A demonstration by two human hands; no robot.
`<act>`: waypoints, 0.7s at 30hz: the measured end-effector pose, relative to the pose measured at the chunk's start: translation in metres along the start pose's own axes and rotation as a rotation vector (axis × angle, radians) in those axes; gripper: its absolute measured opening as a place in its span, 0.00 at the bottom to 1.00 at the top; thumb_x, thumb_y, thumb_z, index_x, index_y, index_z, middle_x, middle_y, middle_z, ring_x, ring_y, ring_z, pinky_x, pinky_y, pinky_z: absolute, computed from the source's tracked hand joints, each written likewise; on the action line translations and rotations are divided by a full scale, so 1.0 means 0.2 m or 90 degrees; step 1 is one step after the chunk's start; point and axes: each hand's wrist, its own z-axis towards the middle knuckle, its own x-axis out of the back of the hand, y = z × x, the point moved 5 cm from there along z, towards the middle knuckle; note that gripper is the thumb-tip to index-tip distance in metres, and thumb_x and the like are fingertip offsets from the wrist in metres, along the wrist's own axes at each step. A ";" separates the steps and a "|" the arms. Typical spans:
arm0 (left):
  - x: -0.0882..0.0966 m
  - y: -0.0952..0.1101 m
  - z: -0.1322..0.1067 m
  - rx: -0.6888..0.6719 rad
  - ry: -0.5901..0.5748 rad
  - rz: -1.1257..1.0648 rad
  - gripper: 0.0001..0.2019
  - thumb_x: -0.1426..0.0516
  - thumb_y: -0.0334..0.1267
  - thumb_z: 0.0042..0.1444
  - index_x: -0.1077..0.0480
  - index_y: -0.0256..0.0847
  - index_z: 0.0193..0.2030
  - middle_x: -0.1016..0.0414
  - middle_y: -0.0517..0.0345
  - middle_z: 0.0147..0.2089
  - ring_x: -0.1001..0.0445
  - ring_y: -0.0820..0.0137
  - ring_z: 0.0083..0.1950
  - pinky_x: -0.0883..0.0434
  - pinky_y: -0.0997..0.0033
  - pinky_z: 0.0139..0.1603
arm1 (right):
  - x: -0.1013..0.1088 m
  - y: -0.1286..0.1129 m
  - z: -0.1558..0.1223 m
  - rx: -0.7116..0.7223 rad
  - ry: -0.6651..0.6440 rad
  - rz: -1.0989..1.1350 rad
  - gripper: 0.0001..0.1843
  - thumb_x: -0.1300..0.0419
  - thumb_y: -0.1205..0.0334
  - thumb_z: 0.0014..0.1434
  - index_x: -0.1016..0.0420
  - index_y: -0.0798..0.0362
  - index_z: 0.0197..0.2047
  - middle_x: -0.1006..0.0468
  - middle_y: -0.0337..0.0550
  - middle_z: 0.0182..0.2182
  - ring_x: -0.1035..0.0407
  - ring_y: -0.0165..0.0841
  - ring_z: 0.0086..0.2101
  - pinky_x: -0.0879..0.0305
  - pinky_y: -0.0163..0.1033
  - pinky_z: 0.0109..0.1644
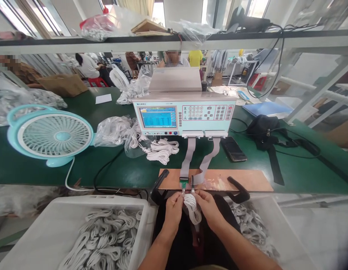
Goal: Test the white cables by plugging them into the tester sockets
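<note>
A coiled white cable [193,210] hangs between my two hands at the table's front edge. My left hand [174,206] pinches one end of it, at the small green adapter board [184,184]. The other end is in my right hand [207,205], by the dark connector [193,181] of the second ribbon. Two grey ribbon cables [187,157] run from these connectors up to the tester [185,118], whose screen is lit blue. Whether the plugs are fully seated I cannot tell.
White bins of coiled cables stand left [106,240] and right [254,225]. On the green table lie loose cables [162,150], a phone [234,149], a black bag [263,129] and a turquoise fan [53,135]. A brown board [218,179] lies under the connectors. Several people sit beyond.
</note>
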 end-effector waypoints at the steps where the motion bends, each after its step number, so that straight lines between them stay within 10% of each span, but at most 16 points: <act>1: 0.00 -0.01 0.00 0.002 0.006 -0.009 0.10 0.46 0.37 0.50 0.33 0.35 0.21 0.38 0.64 0.20 0.43 0.76 0.24 0.44 0.78 0.26 | 0.00 0.00 0.00 0.004 0.003 -0.004 0.18 0.35 0.48 0.42 0.27 0.56 0.24 0.30 0.36 0.17 0.41 0.27 0.20 0.44 0.33 0.27; 13: 0.09 0.04 -0.05 -0.045 0.040 0.143 0.16 0.49 0.45 0.55 0.30 0.36 0.23 0.32 0.61 0.22 0.34 0.73 0.27 0.38 0.76 0.28 | 0.06 0.07 0.03 0.022 0.012 -0.061 0.16 0.35 0.49 0.42 0.26 0.55 0.27 0.27 0.38 0.20 0.37 0.30 0.23 0.42 0.34 0.29; 17: 0.53 0.10 -0.16 -0.073 0.133 0.335 0.18 0.59 0.43 0.62 0.31 0.40 0.40 0.27 0.55 0.41 0.29 0.71 0.41 0.34 0.74 0.41 | 0.09 0.10 0.07 0.020 0.030 -0.099 0.15 0.34 0.52 0.41 0.25 0.53 0.29 0.24 0.40 0.25 0.34 0.32 0.25 0.39 0.34 0.29; 21: 1.22 -0.06 -0.40 0.177 0.202 0.681 0.15 0.57 0.41 0.61 0.35 0.40 0.49 0.29 0.51 0.46 0.31 0.68 0.47 0.36 0.67 0.49 | 0.10 0.11 0.08 0.010 0.041 -0.110 0.12 0.33 0.56 0.40 0.24 0.52 0.28 0.24 0.43 0.29 0.31 0.34 0.30 0.37 0.35 0.31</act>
